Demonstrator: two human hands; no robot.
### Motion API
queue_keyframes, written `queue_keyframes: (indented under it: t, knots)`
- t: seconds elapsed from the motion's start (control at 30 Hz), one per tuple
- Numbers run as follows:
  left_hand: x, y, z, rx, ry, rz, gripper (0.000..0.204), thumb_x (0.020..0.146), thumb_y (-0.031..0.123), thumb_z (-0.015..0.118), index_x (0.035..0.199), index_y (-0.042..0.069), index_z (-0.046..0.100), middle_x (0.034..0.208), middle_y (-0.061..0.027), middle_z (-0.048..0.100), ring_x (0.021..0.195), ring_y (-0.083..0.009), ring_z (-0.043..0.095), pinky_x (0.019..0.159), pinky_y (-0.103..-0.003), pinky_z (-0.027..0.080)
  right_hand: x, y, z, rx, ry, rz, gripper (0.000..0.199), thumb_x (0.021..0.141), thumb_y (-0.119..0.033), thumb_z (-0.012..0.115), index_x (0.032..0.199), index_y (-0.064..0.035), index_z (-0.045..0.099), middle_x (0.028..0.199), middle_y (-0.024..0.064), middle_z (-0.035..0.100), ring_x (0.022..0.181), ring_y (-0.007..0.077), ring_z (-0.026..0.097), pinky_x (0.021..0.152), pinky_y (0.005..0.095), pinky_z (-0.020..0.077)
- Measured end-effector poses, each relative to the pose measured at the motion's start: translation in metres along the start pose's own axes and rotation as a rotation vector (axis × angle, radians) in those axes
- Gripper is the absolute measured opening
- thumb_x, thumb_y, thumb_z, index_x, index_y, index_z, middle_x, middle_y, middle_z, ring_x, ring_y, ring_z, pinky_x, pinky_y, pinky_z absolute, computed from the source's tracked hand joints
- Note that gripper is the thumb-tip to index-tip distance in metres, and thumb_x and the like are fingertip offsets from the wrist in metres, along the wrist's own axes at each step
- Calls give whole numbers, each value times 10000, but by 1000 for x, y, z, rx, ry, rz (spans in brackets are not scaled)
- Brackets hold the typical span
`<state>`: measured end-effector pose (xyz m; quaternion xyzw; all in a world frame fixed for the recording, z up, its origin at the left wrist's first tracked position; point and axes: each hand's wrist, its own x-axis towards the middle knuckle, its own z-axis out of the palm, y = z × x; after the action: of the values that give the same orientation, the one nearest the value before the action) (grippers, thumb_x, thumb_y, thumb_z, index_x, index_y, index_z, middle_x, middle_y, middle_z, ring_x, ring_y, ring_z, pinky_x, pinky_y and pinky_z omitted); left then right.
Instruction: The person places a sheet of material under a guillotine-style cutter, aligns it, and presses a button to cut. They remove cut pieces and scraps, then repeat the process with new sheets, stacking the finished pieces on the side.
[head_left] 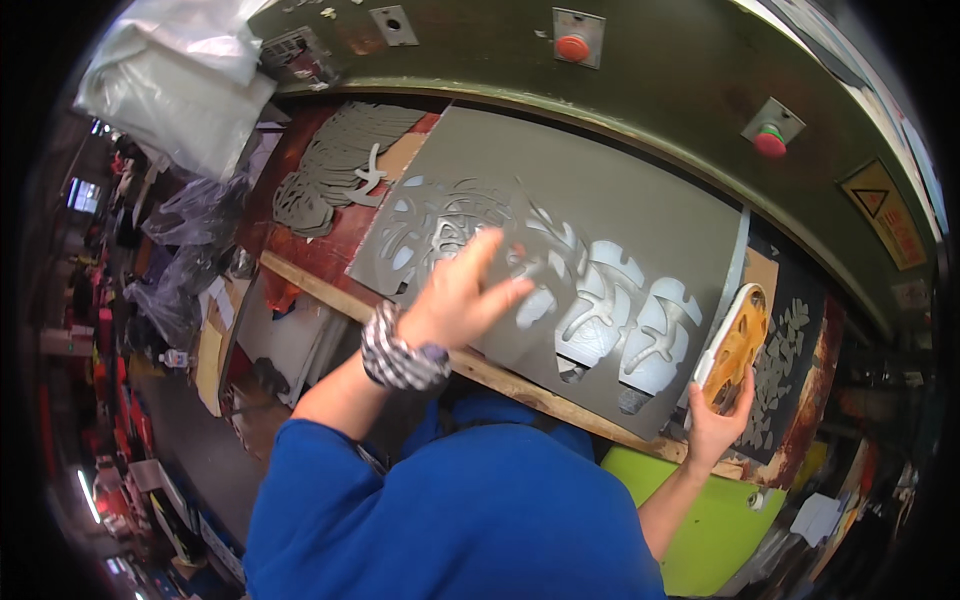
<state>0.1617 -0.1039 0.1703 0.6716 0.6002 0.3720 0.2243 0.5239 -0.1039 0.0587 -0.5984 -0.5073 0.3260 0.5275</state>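
A large grey sheet [620, 200] lies on the bed of a green press, with a row of curved shapes cut out of it. My left hand [460, 290] hovers over the cut-out part of the sheet, fingers spread and slightly blurred, holding nothing. A striped band sits on that wrist. My right hand [722, 415] grips the lower end of a yellow-orange cutting die [737, 345] with a pale rim, held on edge at the sheet's right border.
A stack of cut grey pieces [335, 170] lies at the bed's back left. The green press head [650, 90] arches above with red buttons [572, 47]. A wooden edge [500, 378] fronts the bed. Clear plastic bags [180, 70] sit at left. A lime-green surface [720, 520] lies below right.
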Motion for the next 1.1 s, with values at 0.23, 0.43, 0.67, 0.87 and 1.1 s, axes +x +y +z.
queue_keyframes:
  t: [0.23, 0.43, 0.67, 0.87, 1.1]
  knots:
    - [23, -83, -11, -440, 206, -143, 346, 888, 109, 642, 1168, -24, 489, 1035, -90, 624, 908, -92, 584, 766, -255, 508, -10, 21, 8, -779, -43, -309, 798, 564, -170, 881, 1287, -80, 556, 1439, 249, 308, 1328, 444, 288, 1072, 525, 286]
    - [-42, -113, -23, 423, -158, -527, 687, 784, 281, 762, 1333, 30, 434, 736, -104, 631, 629, -220, 633, 580, -335, 508, -40, -22, 29, -600, -19, -335, 465, 718, -98, 784, 1139, -4, 610, 1248, 217, 504, 1160, 341, 488, 971, 451, 399]
    - [-19, -117, -30, 669, -524, 672, 662, 737, 308, 708, 1340, 162, 474, 1240, -115, 543, 1257, -257, 459, 1097, -550, 288, -96, -43, 127, 288, -767, 642, 203, 895, -35, 620, 1078, 51, 624, 922, 129, 684, 827, 176, 662, 733, 283, 546]
    - [19, -156, -28, 385, -756, 1048, 486, 792, 293, 679, 1234, 119, 574, 1015, -90, 553, 1084, -257, 537, 1068, -538, 328, -120, -40, 185, 839, -546, 1108, 288, 961, -103, 538, 1175, 90, 556, 1106, 239, 631, 987, 308, 656, 882, 383, 548]
    - [95, -135, -45, -667, -811, -247, 300, 976, 293, 518, 920, 25, 642, 804, -69, 649, 812, -167, 605, 786, -320, 484, -157, -69, 246, 1141, -297, 907, 310, 964, -78, 508, 1246, 50, 506, 1190, 250, 591, 1132, 368, 584, 1020, 466, 450]
